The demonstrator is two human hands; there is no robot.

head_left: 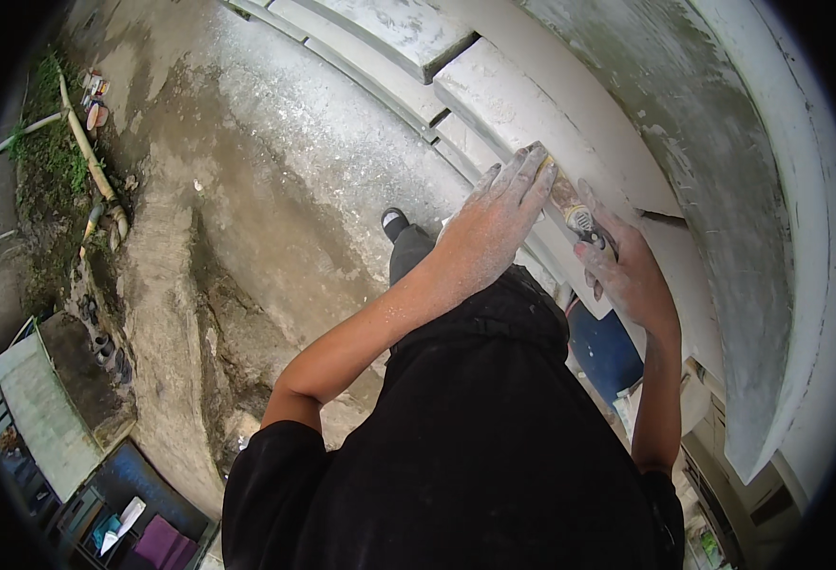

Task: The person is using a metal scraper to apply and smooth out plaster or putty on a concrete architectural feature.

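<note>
My right hand [632,271], powdered white, is closed around a dusty, narrow hand tool [579,218] with a round label on it. Its exact kind is too dusty and covered to make out. Over the tool's far end lies my left hand [499,214], its fingers stretched out and pressed down; the thumb is hidden. White dust coats that hand up to the wrist. Both hands are over a long, pale, stepped slab [522,100], with the tool along its edge. What the tool's underside touches is covered by my hands.
A curved, grey-smeared panel [698,142] rises on the right. Below my right hand is a dark blue container [603,351]. White powder [313,104] covers part of the rough concrete floor [266,247]. Pipes [85,157] and plants lie far left; a pale board [52,418] stands lower left.
</note>
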